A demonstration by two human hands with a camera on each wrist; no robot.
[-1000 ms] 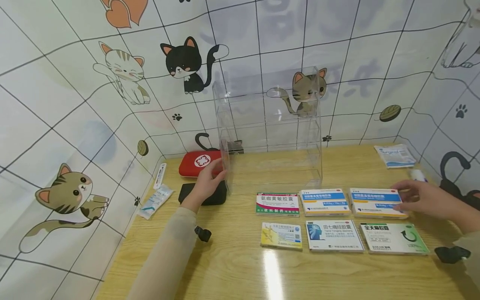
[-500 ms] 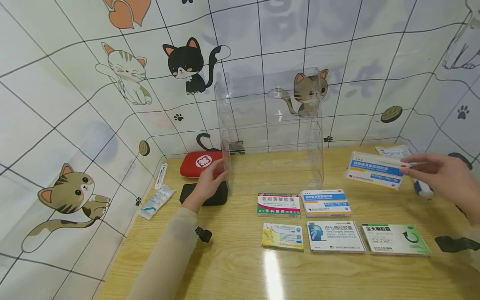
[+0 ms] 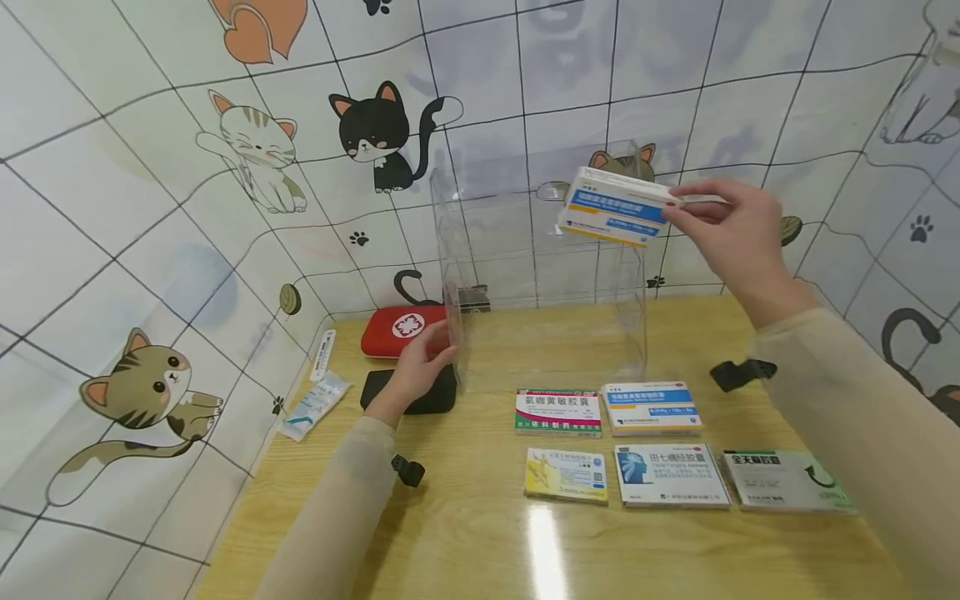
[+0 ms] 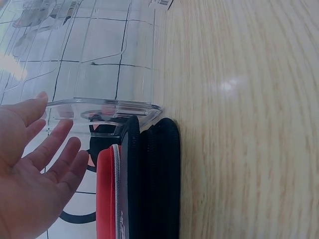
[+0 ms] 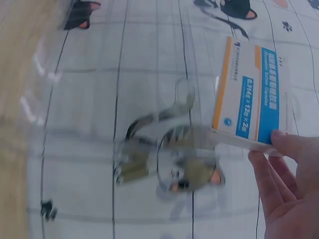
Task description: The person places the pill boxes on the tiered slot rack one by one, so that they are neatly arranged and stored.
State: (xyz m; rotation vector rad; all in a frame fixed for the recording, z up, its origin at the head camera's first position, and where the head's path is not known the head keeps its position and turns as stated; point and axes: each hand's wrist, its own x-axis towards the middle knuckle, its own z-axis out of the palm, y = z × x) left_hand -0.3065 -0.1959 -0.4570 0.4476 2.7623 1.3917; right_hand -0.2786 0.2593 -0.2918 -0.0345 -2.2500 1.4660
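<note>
Clear acrylic shelf rack (image 3: pixel 540 267), tall and boxy, stands on glossy wood-grain table (image 3: pixel 480 542). Head view: right hand (image 3: pixel 731 233) pinches a flat white-and-blue cardboard medicine box (image 3: pixel 613 207) up by the rack's top right; left hand (image 3: pixel 417 367) lies flat-fingered against the rack's lower left edge. Five more flat boxes lie in two rows in front, a red pouch (image 3: pixel 401 327) and a black pouch (image 3: pixel 408 390) at left. Left wrist view: open palm (image 4: pixel 30 169) beside the rack's base (image 4: pixel 107 105), the pouches pressed against it. Right wrist view: fingertips (image 5: pixel 286 159) clamp the box (image 5: pixel 251 97), blurred rack behind.
</note>
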